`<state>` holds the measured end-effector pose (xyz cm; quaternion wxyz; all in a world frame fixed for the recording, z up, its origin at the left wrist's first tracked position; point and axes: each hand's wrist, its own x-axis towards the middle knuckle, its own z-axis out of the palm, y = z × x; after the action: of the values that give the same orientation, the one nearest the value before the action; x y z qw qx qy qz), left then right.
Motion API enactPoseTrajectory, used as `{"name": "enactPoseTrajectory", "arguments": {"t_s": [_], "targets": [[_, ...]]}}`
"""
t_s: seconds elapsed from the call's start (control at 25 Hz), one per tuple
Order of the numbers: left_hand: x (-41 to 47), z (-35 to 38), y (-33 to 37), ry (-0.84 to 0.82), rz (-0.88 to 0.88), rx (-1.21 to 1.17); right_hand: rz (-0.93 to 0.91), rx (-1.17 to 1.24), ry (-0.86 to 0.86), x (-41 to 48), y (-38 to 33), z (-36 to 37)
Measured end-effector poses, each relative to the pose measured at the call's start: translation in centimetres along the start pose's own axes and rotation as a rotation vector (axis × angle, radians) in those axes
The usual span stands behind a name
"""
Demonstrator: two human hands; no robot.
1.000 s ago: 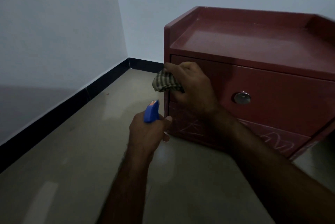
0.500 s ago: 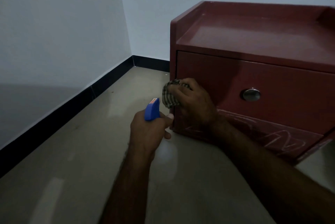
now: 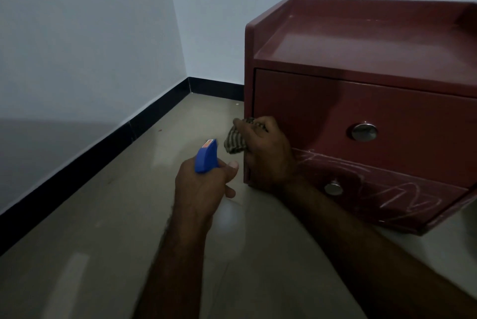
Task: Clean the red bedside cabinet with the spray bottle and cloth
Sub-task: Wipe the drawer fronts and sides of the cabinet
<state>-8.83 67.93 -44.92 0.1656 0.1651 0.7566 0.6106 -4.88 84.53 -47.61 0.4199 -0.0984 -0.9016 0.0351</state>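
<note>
- Two hands are busy. Your right hand point(image 3: 268, 153) bunches the striped fabric cloth point(image 3: 235, 142) in curled fingers and presses it against the front left corner post of the glossy red wooden bedside cabinet point(image 3: 361, 42), which fills the view from 12 to 3 o'clock.
- At 8 o'clock from the cloth, your left hand point(image 3: 204, 189) is wrapped round the blue plastic spray bottle point(image 3: 205, 156). The nozzle points toward 12 o'clock, close beside the cabinet but apart from it.
- You look to be only on that left edge. Pale chalk-like scribbles point(image 3: 397, 196) cross the lower drawer point(image 3: 366, 189) at 4 o'clock from your right hand, so I judge that most of the wiping is left.
- The bottle's body is hidden under your palm. The cabinet's right side is cut off, and the dim light hides any dust or spray wetness.
</note>
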Motion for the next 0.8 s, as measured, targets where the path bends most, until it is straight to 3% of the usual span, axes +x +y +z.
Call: {"name": "enactPoseTrajectory", "arguments": {"t_s": [0.16,0.32,0.52,0.68,0.8], "targets": [[0.0,0.2,0.0,-0.007,-0.013,-0.013,0.070,0.024,0.058,1.0,-0.4,0.6],[0.0,0.4,0.4,-0.016,-0.004,-0.027,0.079,0.046,-0.081,-1.6,-0.3,0.6],[0.2,0.1,0.2,-0.006,0.007,-0.028,0.165,0.097,-0.019,0.0,-0.4,0.9],[0.1,-0.1,0.3,-0.012,0.011,-0.024,0.157,0.093,-0.198,-2.7,0.4,0.3],[0.3,-0.5,0.4,-0.012,0.009,-0.024,0.191,0.110,-0.167,-2.3,-0.1,0.4]]}}
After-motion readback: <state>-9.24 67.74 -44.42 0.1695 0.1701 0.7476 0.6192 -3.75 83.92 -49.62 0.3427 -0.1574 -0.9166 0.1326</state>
